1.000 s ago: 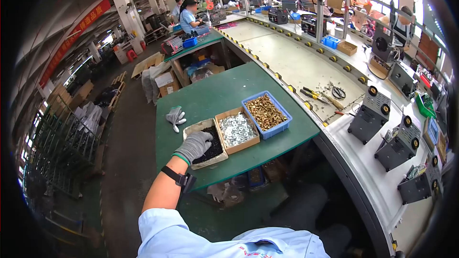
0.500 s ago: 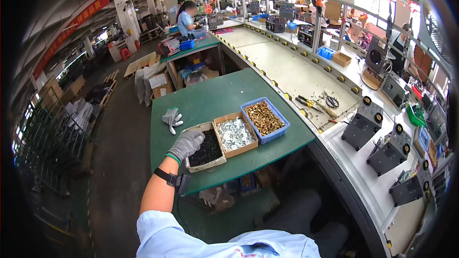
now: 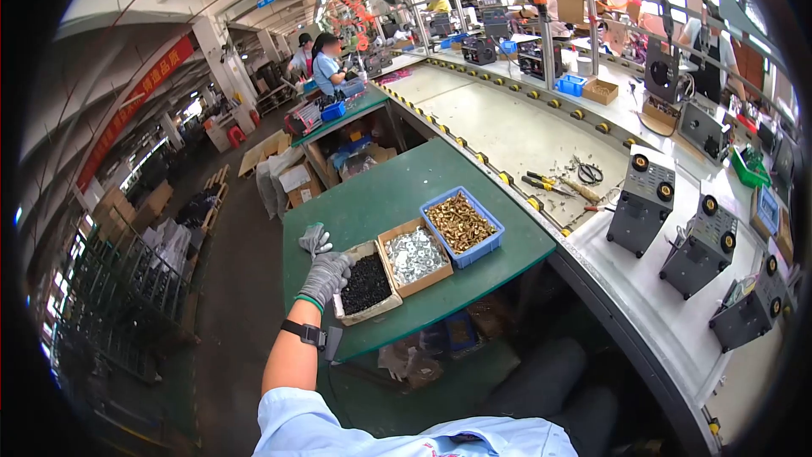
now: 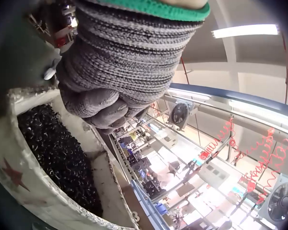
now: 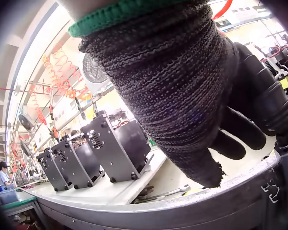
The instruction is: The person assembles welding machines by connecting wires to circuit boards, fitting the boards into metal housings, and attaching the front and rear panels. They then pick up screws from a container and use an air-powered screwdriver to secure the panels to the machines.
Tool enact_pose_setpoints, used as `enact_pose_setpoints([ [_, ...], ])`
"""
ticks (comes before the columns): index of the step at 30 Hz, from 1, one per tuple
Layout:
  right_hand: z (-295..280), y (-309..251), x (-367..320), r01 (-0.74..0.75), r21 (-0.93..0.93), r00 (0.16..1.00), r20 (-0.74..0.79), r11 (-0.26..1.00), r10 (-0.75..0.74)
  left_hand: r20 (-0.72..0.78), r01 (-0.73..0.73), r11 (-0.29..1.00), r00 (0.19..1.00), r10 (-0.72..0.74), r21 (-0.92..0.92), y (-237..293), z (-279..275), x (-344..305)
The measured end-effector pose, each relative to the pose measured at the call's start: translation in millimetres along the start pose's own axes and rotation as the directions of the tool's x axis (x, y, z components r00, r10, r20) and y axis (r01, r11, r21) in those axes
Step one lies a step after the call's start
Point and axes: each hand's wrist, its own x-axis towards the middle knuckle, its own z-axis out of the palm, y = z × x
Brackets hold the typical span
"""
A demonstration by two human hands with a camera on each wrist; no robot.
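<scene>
My left hand (image 3: 326,278), in a grey knit glove with green cuff, is over the left rim of a worn white box (image 4: 53,191) filled with small black parts (image 3: 365,284). Its fingers (image 4: 108,115) curl inward and hide the palm; I cannot tell whether they hold anything. A loose grey glove (image 3: 315,239) lies on the table just beyond that hand. In the right wrist view, my gloved right hand (image 5: 177,91) grips a black power screwdriver (image 5: 264,91), its nose pointing down by the grey edge of the line. The head view does not show this hand.
Beside the white box stand a cardboard box (image 3: 416,278) of silvery washers and a blue bin (image 3: 499,239) of brass-coloured parts, all on a green table (image 3: 381,195). At right runs a line with grey machines (image 3: 641,203), pliers (image 3: 545,182) and other tools.
My left hand has come up out of the black parts and moved to the box's left rim, close to the loose glove. The head view has shifted slightly.
</scene>
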Motion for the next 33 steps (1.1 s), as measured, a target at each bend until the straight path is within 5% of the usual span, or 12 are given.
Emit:
enact_pose_setpoints([
  [2,37,20,11,0.059,-0.046,0.998,-0.028,0.997,-0.06,0.069,-0.022,0.997,0.997,0.016,0.079,12,-1,-5],
  [3,-72,-39,-13,-0.255,0.165,0.955,0.195,0.953,0.222,0.059,0.01,0.989,0.998,-0.019,0.148,16,0,-6],
  [8,-8,-6,9,-0.126,0.079,0.989,0.092,0.989,0.119,0.065,0.08,0.983,0.994,-0.092,0.163,23,-13,-4],
  [10,-22,-17,10,-0.095,-0.072,0.954,0.278,0.993,0.111,0.057,0.096,0.986,0.993,-0.105,0.136,23,-16,-7],
  [11,-79,-49,-8,-0.215,0.003,0.941,0.268,0.977,0.206,0.086,0.062,0.998,0.994,-0.06,-0.016,24,-17,-14],
  [16,-108,-51,-5,-0.194,0.126,0.945,0.289,0.973,0.151,0.166,0.082,0.897,0.986,-0.01,-0.433,11,-19,-21],
  [20,-132,-50,5,-0.126,0.156,0.96,0.269,0.98,0.08,0.169,0.127,0.869,0.984,-0.051,-0.479,3,-15,-23],
  [27,-172,-60,33,0.003,0.229,0.966,0.25,0.973,-0.062,0.071,0.224,0.972,0.973,-0.219,-0.067,14,-9,-34],
  [30,-191,-66,42,0.036,0.277,0.966,0.235,0.96,-0.104,0.008,0.287,0.95,0.958,-0.288,-0.121,21,-6,-29],
  [33,-219,-64,43,0.048,0.305,0.966,0.23,0.951,-0.122,0.144,0.176,0.844,0.982,-0.119,-0.506,40,20,-27],
])
